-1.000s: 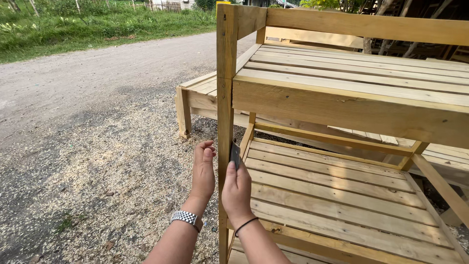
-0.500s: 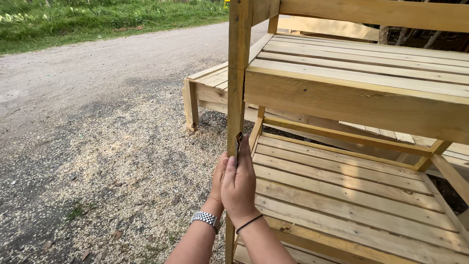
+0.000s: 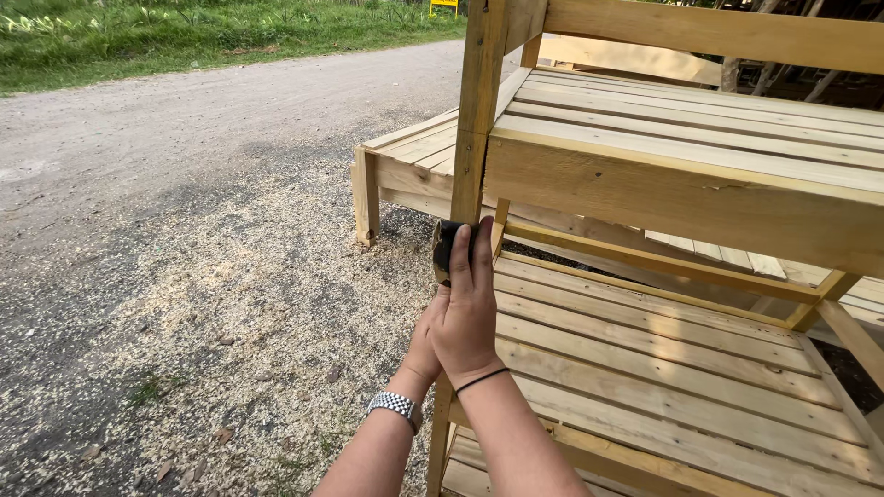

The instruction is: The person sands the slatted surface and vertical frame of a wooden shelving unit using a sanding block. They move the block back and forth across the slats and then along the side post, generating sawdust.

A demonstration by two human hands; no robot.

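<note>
Pressing a dark, curled sanding sheet against the pale wooden corner post, the right hand lies flat-fingered over it; the left hand, mostly hidden, probably grips behind. Post above looks unsanded; sawdust litters the ground.

Outdoor woodworking yard, sawdust, raw timber shelves

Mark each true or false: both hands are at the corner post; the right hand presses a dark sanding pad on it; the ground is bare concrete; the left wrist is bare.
1. Both hands are at the wooden corner post: true.
2. The right hand presses a dark sanding pad on the post: true.
3. The ground is bare concrete: false, sawdust covers gravel.
4. The left hand has a bare wrist: false, it wears a metal watch.
</note>
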